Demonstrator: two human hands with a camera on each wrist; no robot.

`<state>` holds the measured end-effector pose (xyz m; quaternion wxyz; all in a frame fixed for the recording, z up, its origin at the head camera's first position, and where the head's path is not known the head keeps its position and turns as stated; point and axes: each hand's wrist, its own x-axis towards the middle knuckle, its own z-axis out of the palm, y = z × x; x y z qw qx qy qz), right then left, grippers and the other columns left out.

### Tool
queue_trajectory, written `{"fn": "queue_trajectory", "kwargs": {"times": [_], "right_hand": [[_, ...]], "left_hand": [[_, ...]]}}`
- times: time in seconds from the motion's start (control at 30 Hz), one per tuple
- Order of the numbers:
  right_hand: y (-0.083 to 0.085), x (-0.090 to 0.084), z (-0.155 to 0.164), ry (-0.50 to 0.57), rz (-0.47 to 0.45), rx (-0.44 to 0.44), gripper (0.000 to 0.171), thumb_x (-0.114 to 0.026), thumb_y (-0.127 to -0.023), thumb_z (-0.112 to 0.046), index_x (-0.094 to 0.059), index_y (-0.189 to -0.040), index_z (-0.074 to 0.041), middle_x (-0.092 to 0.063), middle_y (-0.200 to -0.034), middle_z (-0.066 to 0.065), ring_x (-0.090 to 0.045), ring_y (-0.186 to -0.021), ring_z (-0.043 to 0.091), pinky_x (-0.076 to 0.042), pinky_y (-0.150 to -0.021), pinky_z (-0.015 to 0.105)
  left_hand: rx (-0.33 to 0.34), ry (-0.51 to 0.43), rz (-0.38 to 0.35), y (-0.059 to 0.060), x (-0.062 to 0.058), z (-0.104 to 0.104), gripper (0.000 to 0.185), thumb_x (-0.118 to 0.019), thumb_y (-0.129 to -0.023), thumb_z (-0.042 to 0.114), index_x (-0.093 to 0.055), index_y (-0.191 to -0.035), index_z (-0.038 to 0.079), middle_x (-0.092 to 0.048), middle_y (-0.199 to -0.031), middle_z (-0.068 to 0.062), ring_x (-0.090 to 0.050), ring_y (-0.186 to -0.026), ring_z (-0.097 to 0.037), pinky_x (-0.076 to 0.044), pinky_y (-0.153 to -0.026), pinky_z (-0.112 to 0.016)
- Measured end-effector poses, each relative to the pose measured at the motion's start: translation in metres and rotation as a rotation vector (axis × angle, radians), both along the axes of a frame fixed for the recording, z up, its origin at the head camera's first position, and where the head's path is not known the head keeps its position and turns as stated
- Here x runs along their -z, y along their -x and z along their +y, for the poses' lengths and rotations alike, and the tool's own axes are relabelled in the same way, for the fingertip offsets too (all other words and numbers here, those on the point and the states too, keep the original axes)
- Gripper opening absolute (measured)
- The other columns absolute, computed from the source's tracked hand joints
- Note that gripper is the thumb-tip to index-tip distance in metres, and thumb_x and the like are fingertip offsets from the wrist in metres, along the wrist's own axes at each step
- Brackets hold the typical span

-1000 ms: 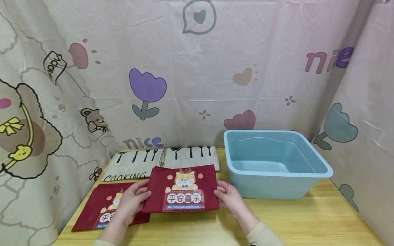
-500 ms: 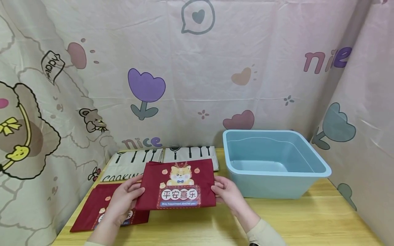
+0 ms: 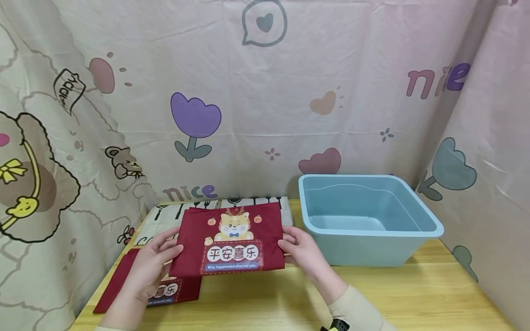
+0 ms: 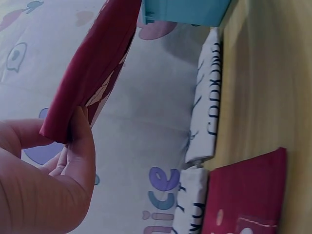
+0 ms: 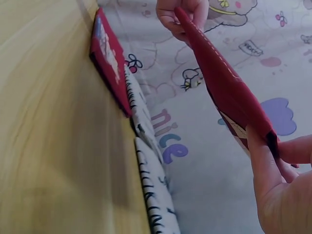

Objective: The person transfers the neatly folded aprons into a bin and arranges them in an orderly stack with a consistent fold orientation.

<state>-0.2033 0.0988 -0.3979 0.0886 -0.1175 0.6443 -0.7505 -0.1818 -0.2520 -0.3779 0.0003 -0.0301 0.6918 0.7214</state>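
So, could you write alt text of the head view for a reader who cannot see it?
A person's left hand and right hand grip the sides of a folded red cloth printed with a cartoon animal. On the wooden table lie a second red cloth and two white cloths; a blue tub stands at right.

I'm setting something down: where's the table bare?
The wooden table is bare before the light blue plastic tub, leftward to the lower red folded cloth. Left is crowded: that cloth, two white printed folded cloths behind, the held red cloth above.
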Motion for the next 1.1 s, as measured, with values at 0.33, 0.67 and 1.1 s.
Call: {"fn": "queue_trajectory", "kwargs": {"times": [0.33, 0.67, 1.1], "right_hand": [[0.000, -0.023, -0.005, -0.014, 0.037, 0.021, 0.047, -0.052, -0.097, 0.005, -0.038, -0.140, 0.016, -0.067, -0.109, 0.015, -0.065, -0.083, 0.012, -0.059, -0.077, 0.039], [0.001, -0.046, 0.009, -0.028, 0.103, 0.018, 0.047, -0.053, -0.098, 0.004, -0.039, -0.141, 0.014, -0.066, -0.113, 0.020, -0.066, -0.083, 0.013, -0.059, -0.077, 0.040], [0.003, -0.074, 0.047, -0.035, 0.153, 0.137, 0.043, -0.055, -0.098, 0.003, -0.045, -0.138, 0.012, -0.069, -0.109, 0.012, -0.070, -0.083, 0.013, -0.059, -0.072, 0.032]], "left_hand": [[0.065, -0.055, 0.153, 0.000, -0.015, -0.007, 0.041, -0.058, -0.098, -0.001, -0.062, -0.121, 0.033, -0.072, -0.101, 0.007, -0.070, -0.084, -0.012, -0.059, -0.068, -0.031], [0.105, -0.075, 0.222, 0.003, -0.032, 0.005, 0.042, -0.057, -0.098, 0.000, -0.056, -0.135, 0.019, -0.071, -0.105, 0.004, -0.070, -0.086, -0.014, -0.060, -0.068, -0.032], [0.077, -0.095, 0.269, 0.015, -0.059, 0.052, 0.052, -0.061, -0.096, -0.001, -0.044, -0.145, 0.004, -0.071, -0.098, 0.006, -0.068, -0.088, -0.010, -0.059, -0.071, -0.028]]}}
